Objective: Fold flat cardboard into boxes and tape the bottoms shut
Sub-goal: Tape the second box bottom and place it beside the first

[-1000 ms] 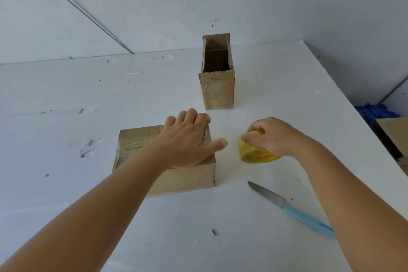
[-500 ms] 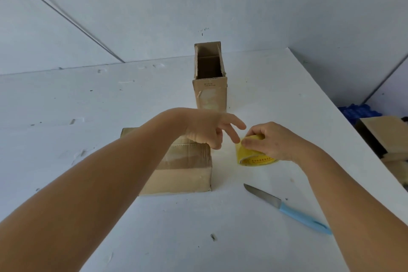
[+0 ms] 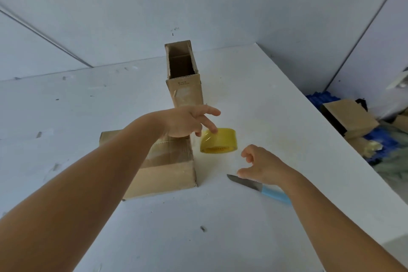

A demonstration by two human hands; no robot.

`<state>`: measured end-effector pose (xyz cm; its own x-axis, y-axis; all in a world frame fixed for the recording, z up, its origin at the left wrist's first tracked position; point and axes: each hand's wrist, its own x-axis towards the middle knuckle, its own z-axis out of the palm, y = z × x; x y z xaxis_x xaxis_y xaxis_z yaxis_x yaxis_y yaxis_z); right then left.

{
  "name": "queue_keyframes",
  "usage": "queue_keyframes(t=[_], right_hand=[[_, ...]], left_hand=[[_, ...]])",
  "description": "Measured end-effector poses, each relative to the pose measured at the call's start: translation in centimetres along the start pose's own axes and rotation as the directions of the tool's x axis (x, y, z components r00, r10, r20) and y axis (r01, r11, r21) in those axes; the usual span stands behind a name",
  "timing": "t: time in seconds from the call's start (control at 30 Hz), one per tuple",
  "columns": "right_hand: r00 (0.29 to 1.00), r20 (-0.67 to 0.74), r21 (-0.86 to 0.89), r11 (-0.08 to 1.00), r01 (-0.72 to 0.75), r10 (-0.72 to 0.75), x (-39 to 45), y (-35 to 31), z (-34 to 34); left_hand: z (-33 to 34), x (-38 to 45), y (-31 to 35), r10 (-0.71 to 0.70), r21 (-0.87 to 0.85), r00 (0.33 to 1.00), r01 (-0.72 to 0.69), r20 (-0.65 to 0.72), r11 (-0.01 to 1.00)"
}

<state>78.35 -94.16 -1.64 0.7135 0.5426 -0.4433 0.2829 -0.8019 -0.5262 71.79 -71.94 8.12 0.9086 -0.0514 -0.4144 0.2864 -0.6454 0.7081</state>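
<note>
Open table (image 3: 254, 95) is seen right of the boxes, up to the right edge, past which cardboard (image 3: 351, 117) is piled. A tall box (image 3: 184, 77) is stood far, a taped box (image 3: 163, 170) near-left. The tape roll (image 3: 218, 141) is touched by the left hand (image 3: 187, 122), fingers spread. Over the knife (image 3: 260, 187), the right hand (image 3: 262, 166) is held loosely curled, gripping nothing.

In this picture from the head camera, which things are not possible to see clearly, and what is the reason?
- Small print on the upright box: too small to read in the head view.
- Top of the low taped box: partly hidden by the left forearm and left hand.
- Knife: the end of its blue handle lies behind the right hand's wrist.
- Whether the left fingertip touches the tape roll: unclear.
</note>
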Motion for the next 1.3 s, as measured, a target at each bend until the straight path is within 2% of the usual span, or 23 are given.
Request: queue_keyframes(t=[0.1,0.23,0.4,0.57,0.67,0.73,0.8,0.87,0.93,1.0,1.1,1.17,1.3], right_hand=[[0.992,0.023,-0.1,0.987,-0.123,0.125,-0.2,1.6,1.6],[0.976,-0.046,-0.24,0.947,-0.216,0.211,-0.7,3.1,3.4],[0.973,-0.192,-0.141,0.977,-0.157,0.128,-1.4,4.6,4.8],[0.961,-0.273,-0.226,0.968,-0.112,0.048,-1.7,4.6,4.7],[0.952,-0.295,-0.108,0.987,-0.116,0.079,-2.5,3.7,3.2],[0.952,-0.296,0.083,0.995,-0.056,0.078,-4.2,2.5,1.4],[0.951,-0.295,0.311,0.95,0.009,0.088,-6.4,0.9,-0.3],[0.945,-0.325,0.365,0.926,0.09,0.036,-8.2,-0.8,-1.5],[0.936,-0.348,0.264,0.952,0.152,-0.053,-9.0,-2.7,-2.0],[0.921,-0.358,0.06,0.981,0.184,-0.151,-9.0,-4.3,-1.7],[0.873,-0.399,-0.188,0.957,0.221,-0.28,-8.6,-6.3,-0.9],[0.849,-0.413,-0.286,0.932,0.222,-0.329,-8.4,-7.2,-0.6],[0.844,-0.411,-0.415,0.895,0.163,-0.344,-7.6,-8.2,0.0]], left_hand=[[0.2,0.0,0.0,0.009,-0.004,1.0,-0.009,-0.005,1.0],[0.4,0.0,-0.2,0.028,-0.016,1.0,-0.028,-0.011,0.999],[0.5,0.1,-0.4,0.03,-0.019,0.999,-0.03,-0.014,0.999],[0.8,0.3,-0.5,0.022,-0.015,0.999,-0.022,-0.045,1.0],[0.8,0.3,-0.4,0.021,-0.019,0.999,-0.022,-0.048,1.0],[0.7,0.2,-0.4,0.02,-0.024,0.998,-0.022,-0.054,0.999],[0.7,0.1,-0.5,0.019,-0.018,0.999,-0.019,-0.048,1.0],[0.8,0.1,-0.5,0.015,-0.021,0.999,-0.016,-0.036,1.0],[0.9,0.1,-0.4,0.014,-0.019,0.999,-0.015,-0.039,1.0],[0.9,0.0,-0.3,0.015,-0.011,0.998,-0.016,-0.056,1.0],[0.8,-0.1,-0.3,0.025,-0.007,0.997,-0.025,-0.068,1.0],[0.8,0.0,-0.4,0.022,-0.011,0.998,-0.023,-0.062,1.0],[0.9,0.0,-0.3,0.018,-0.027,0.998,-0.019,-0.052,0.999]])
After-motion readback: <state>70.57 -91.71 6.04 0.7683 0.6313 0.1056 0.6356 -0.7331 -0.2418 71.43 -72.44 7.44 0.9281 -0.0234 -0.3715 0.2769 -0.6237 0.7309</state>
